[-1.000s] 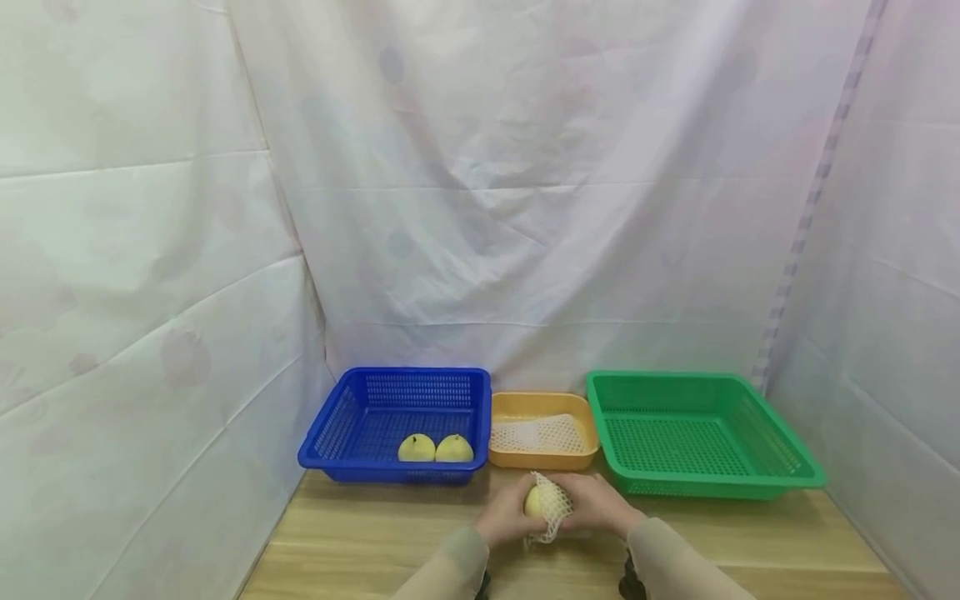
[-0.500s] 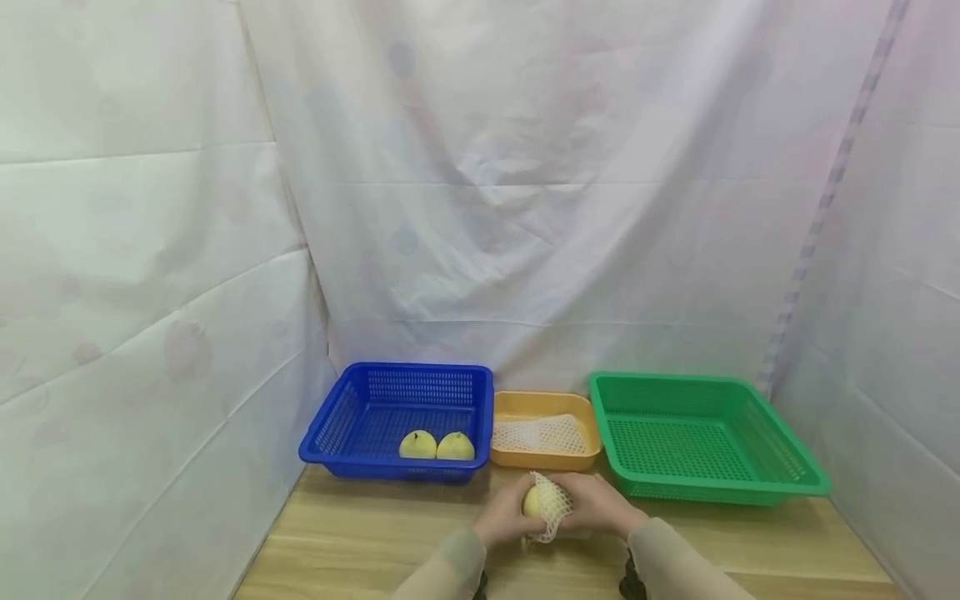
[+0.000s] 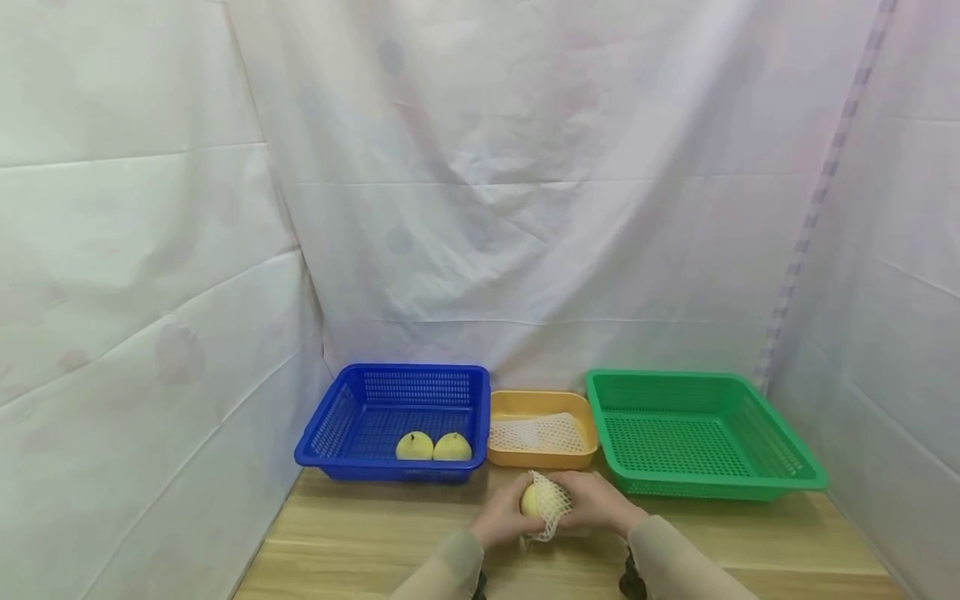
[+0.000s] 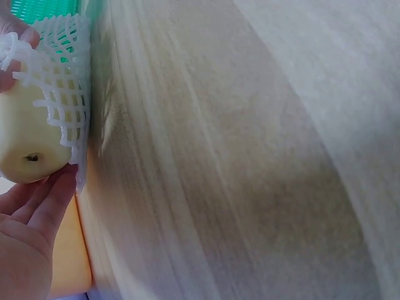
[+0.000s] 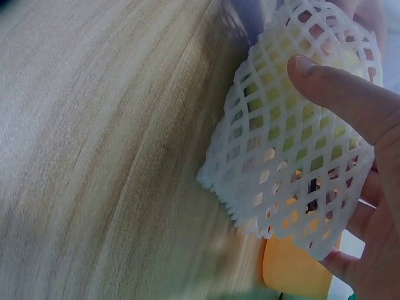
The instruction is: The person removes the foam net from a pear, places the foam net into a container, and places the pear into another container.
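Just above the wooden table, both hands hold one pale yellow pear [image 3: 530, 501] partly covered by a white foam net sleeve [image 3: 552, 505]. My left hand [image 3: 501, 518] grips the bare end of the pear; in the left wrist view its fingers lie under the pear [image 4: 31, 131], which shows a small dark dimple. Around the sleeved side curl the thumb and fingers of my right hand [image 3: 596, 502]. In the right wrist view the thumb presses on the net sleeve [image 5: 275, 137], whose loose end extends past the pear.
A blue basket [image 3: 390, 470] at back left holds two pears [image 3: 452, 447]. Beside it, an orange basket [image 3: 543, 459] contains white foam nets [image 3: 536, 433]. The green basket [image 3: 675, 446] stands at back right. White cloth [image 3: 480, 250] hangs behind and at both sides.
The head view shifts slightly. Both hands keep their hold on the pear and net sleeve, with no clear movement.
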Motion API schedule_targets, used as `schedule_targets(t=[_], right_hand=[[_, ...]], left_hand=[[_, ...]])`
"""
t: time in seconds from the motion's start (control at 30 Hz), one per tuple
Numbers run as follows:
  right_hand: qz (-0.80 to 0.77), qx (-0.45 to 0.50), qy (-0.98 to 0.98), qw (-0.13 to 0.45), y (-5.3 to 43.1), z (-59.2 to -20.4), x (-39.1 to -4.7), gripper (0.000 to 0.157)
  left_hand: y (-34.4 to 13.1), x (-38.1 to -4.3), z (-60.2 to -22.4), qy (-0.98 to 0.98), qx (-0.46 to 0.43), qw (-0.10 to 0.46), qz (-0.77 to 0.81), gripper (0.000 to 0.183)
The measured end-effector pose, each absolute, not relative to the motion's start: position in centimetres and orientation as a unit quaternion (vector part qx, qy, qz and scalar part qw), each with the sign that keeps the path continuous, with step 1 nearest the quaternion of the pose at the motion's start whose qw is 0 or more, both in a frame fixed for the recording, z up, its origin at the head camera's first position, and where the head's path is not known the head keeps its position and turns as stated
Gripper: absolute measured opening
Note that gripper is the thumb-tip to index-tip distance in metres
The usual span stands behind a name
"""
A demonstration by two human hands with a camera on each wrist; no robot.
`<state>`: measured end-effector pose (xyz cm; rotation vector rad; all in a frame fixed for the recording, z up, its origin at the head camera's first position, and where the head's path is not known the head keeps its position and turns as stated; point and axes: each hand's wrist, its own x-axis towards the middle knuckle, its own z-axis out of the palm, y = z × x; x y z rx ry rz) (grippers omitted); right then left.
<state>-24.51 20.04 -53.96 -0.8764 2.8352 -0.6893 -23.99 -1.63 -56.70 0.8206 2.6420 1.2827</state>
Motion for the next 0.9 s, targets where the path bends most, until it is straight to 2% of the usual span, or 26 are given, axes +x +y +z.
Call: schedule_targets(t=[0.27, 0.9], right_hand=[[-0.22, -0.287, 0.932, 0.023, 20.2, -53.5, -24.6, 0.069], [-0.228, -0.28, 0.932, 0.026, 20.9, -53.7, -24.3, 0.059]], left_hand=[[-1.7, -24.4, -56.4, 0.856, 0.273, 0.045, 0.437, 0.07], [-1.9, -24.1, -55.6, 0.864, 0.268, 0.05, 0.423, 0.067]])
